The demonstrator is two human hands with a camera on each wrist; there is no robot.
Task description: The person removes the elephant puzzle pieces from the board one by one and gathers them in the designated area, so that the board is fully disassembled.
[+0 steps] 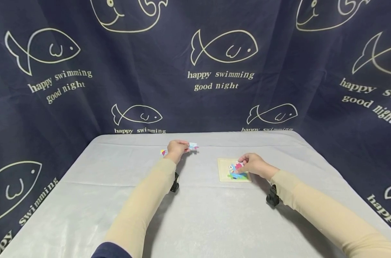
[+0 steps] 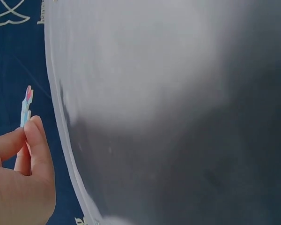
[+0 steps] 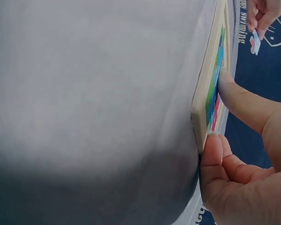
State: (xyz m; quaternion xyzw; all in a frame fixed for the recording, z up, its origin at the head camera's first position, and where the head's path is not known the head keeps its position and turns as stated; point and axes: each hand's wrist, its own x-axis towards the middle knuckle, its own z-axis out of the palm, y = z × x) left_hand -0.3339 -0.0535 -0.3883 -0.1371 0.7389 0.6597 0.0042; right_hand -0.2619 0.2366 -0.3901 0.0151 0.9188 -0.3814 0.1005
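Observation:
My left hand point(image 1: 178, 148) pinches a small jigsaw piece point(image 1: 193, 146) by its edge, between thumb and fingers. The piece is light blue with pink, and in the left wrist view it point(image 2: 26, 107) stands upright above the fingertips. On the right, a square wooden puzzle board point(image 1: 225, 179) lies flat, with a blue, green and red picture inside its pale frame. My right hand point(image 1: 256, 165) holds this board: the thumb point(image 3: 230, 91) rests on the picture, and the curled fingers point(image 3: 213, 151) sit at the frame's edge. That hand hides part of the picture.
Another small piece with yellow and red point(image 1: 163, 152) lies beside the left wrist, partly hidden by it. A pale grey cloth point(image 1: 201, 215) covers the table. Dark blue curtains point(image 1: 176, 93) with fish drawings hang behind and at both sides.

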